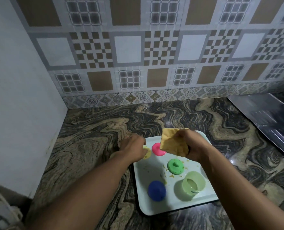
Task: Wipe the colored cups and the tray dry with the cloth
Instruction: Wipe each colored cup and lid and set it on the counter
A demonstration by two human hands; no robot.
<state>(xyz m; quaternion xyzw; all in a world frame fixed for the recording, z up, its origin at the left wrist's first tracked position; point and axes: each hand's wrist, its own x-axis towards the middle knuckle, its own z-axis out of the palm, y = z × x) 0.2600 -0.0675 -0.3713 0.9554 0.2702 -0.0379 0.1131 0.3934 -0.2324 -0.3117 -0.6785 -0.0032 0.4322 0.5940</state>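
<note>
Right hand [192,146]: grip clamped on cloth [172,143] above far edge of tray [141,171], cloth spreading left of fist over pink cup [157,149]. Left hand [133,146] on yellow cup [147,153] at tray far-left corner; cannot tell if its grip is clamped.

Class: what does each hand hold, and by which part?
Right hand grips the cloth by its bunched end. Left hand covers the yellow cup; grip cannot be told.

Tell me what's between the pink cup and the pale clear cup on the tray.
The green cup sits between them on the tray; the head view shows it.
</note>
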